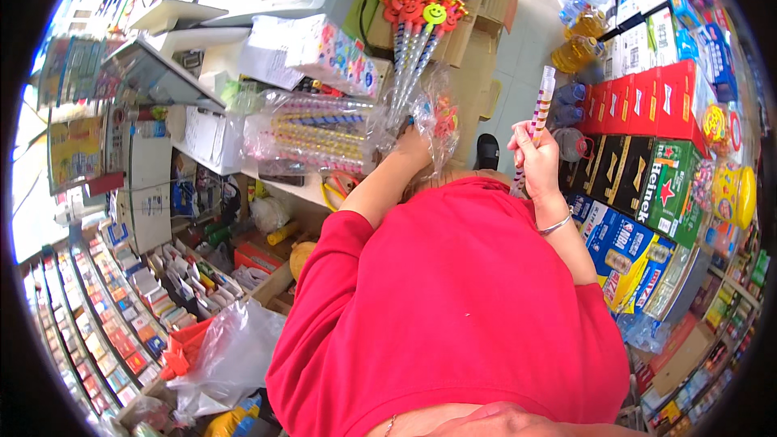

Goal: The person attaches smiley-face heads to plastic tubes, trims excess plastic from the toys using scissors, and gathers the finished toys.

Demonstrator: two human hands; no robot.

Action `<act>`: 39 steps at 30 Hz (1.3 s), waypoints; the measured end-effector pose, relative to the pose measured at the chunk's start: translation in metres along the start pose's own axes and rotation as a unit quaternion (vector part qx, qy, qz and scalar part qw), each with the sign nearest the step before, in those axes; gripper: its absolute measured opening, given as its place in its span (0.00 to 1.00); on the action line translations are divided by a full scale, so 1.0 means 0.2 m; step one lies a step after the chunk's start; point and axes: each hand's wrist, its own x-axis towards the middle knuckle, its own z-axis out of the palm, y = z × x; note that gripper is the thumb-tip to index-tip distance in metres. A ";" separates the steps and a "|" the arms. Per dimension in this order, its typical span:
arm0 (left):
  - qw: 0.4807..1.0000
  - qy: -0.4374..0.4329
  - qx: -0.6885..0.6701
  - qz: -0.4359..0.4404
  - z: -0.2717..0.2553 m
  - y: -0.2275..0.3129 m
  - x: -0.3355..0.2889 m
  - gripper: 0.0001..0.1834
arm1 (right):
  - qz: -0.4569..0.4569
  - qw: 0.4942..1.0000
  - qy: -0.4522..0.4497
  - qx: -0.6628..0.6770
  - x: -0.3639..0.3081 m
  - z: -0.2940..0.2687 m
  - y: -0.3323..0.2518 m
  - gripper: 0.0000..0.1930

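My right hand [536,158] is closed around a clear tube with pink and gold stripes [541,105], held upright away from the counter. My left hand [413,148] reaches to the counter's edge, beside a clear plastic bag of red and orange pieces [444,120]; its fingers are mostly hidden there. Just beyond it lies a bunch of striped sticks [410,57] with red, orange and yellow smiley tops. To the left of that hand, a clear plastic pack [312,136] holds several tubes striped in yellow, blue and pink.
A white packet with colourful prints [336,57] lies behind the tube pack. Scissors with yellow and red handles [336,188] are near my left forearm. On the right stand stacked red boxes [639,105] and oil bottles [576,53]. Cardboard [465,12] lies at the far side.
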 end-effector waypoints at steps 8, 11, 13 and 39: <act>0.759 0.007 -0.583 -0.289 -0.24 0.24 0.10 0.29 | 0.011 0.999 0.049 -0.003 -0.03 -0.13 0.03 0.08; 0.570 -0.048 -0.781 -0.249 -0.10 0.12 0.12 0.28 | 0.020 0.999 0.050 -0.001 -0.03 -0.14 0.03 0.08; 0.518 -0.061 -0.803 -0.288 -0.03 0.01 0.14 0.28 | 0.021 0.998 0.057 0.006 -0.01 -0.15 0.04 0.08; 0.881 0.072 -0.466 -0.019 -0.10 0.05 0.15 0.42 | 0.039 0.999 0.024 -0.027 0.09 -0.12 0.08 0.07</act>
